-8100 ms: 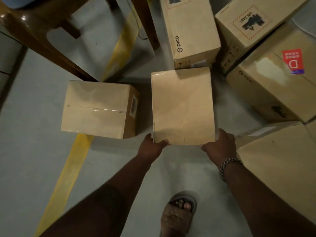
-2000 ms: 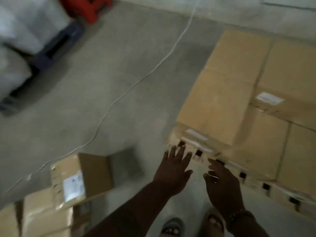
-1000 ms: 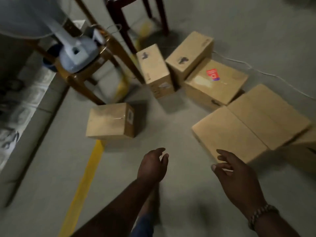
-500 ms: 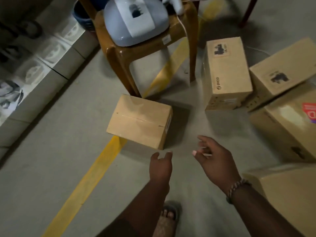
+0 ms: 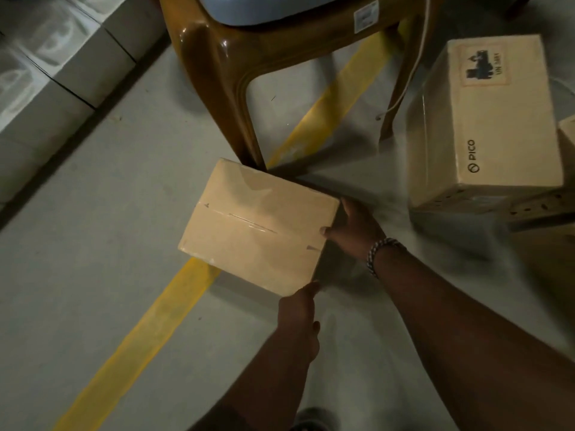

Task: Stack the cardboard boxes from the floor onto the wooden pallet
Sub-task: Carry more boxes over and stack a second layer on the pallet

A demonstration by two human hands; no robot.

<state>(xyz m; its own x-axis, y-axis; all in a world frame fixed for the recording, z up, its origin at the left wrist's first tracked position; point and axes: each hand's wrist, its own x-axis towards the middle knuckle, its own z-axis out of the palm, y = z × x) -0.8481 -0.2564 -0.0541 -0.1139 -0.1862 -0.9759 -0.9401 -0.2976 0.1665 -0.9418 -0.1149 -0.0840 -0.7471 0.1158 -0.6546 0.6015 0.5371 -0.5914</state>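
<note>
Head view: small tan cardboard box looks stiff, light; best held by two sides. Right hand grips one side; left hand hides its fingers.

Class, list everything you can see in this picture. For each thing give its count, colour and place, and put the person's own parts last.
small cardboard box: one, tan, on the floor at centre, lying across the yellow line
PICO box: one, tan with a printed label, on the floor at right
another box: one, tan, only its edge shows, far right
stool: one, glossy brown, top centre
rounded object: one, pale blue, on the stool, cut off by the frame
yellow line: one, painted diagonally on the grey floor
tiled ledge: one, grey-white, upper left
bracelet: one, beaded, on the right wrist
right hand: grips the small box's right side
left hand: touches its near corner
</note>
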